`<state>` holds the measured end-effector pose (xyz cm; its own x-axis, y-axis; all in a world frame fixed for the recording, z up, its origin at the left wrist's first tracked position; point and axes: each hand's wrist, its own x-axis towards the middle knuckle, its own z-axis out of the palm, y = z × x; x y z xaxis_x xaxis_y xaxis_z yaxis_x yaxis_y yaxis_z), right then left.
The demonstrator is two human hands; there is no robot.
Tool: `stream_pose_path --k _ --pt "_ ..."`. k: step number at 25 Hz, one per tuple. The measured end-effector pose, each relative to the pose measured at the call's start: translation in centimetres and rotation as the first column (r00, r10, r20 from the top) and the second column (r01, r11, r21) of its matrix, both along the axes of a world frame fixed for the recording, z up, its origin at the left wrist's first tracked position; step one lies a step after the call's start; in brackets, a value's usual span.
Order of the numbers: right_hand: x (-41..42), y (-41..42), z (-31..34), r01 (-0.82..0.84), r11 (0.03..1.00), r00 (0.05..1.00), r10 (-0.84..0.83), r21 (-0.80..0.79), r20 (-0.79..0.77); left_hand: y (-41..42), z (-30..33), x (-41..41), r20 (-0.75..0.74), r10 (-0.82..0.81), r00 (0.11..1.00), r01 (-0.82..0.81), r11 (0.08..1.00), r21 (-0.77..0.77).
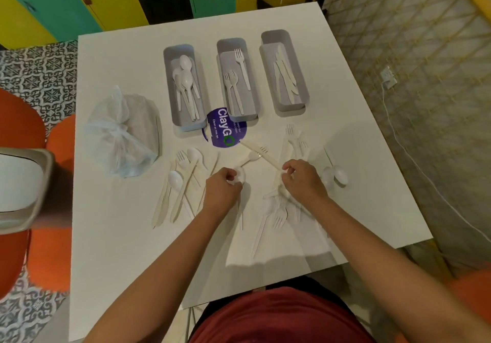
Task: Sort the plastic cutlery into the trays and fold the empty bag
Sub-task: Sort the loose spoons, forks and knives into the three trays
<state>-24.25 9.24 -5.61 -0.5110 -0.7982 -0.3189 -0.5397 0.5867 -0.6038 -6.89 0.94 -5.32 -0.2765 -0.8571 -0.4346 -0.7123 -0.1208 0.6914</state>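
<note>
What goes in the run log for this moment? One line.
left hand: holds spoon | right hand: pinches cutlery piece | trays: spoons, forks, knives sorted | loose cutlery: on table | bag: unfolded

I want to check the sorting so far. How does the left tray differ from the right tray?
The left tray holds spoons; the right tray holds knives. The spoons overlap in a loose heap with their bowls at the far end, while the knives lie more nearly parallel. The left tray sits nearer the tied plastic bag. Both are grey, oblong and stand on the white table.
</note>
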Motion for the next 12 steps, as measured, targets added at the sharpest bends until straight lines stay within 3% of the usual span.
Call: stream_pose_path --k 6,12 --pt "1.9 3.6 -0.6 0.036 0.999 0.994 -0.034 0.025 -0.107 3.3 -1.8 1.7 0.059 -0.106 0.993 0.106 0.994 0.009" --pt "2.2 4.5 -1.5 0.247 0.961 0.969 -0.245 0.126 -0.028 5.1 -2.3 2.1 0.085 -0.177 0.981 0.178 0.984 -0.008"
